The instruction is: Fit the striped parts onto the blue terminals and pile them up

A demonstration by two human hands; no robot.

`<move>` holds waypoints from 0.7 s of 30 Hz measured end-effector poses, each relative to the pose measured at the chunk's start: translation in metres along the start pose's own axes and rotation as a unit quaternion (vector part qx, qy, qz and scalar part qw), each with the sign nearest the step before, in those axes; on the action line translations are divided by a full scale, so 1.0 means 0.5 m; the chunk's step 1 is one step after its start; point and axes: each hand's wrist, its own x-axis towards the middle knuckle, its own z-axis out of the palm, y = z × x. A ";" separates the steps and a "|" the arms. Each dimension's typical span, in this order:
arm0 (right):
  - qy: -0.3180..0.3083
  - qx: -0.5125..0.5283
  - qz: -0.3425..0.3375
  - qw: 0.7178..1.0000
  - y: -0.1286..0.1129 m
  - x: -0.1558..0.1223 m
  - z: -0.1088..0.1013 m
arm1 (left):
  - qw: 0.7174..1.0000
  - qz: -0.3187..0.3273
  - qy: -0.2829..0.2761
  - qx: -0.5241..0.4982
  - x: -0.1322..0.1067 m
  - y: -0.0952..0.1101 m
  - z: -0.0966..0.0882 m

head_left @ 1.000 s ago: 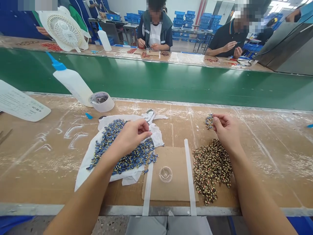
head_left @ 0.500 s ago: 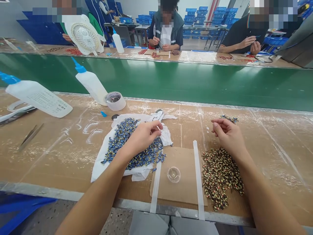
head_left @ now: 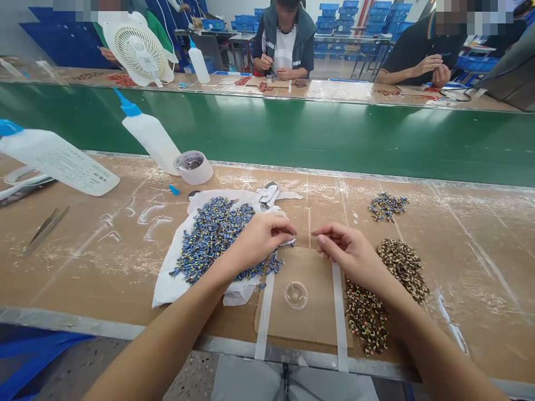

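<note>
My left hand [head_left: 264,238] hovers over the right side of a heap of small blue-and-yellow pieces [head_left: 213,234] on a white cloth [head_left: 169,287]. Its thumb and index finger are pinched; anything between them is too small to make out. Facing it, my right hand [head_left: 349,250] is above the far edge of a cardboard pad [head_left: 309,326], thumb and index close together, with their contents unclear. A small clear round dish [head_left: 296,295] with a thin stick in it sits on the pad. Beneath my right wrist lies a pile of dark-and-cream pieces [head_left: 365,320], partly hidden.
Farther right is a small cluster of blue pieces [head_left: 388,206]. To the left are tweezers [head_left: 47,229], a tape roll [head_left: 194,168] and two squeeze bottles [head_left: 152,139]. A green belt [head_left: 292,131] runs beyond the table, with co-workers and a fan [head_left: 137,50] across it.
My right hand has moved left and nearer from beside the small blue cluster, uncovering it. My left hand has shifted right, so the hands are closer together. The camera view has tilted slightly.
</note>
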 end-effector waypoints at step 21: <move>-0.159 -0.045 -0.040 0.985 -0.019 -0.029 0.068 | 0.970 -0.088 -0.031 -0.224 0.000 -0.018 0.027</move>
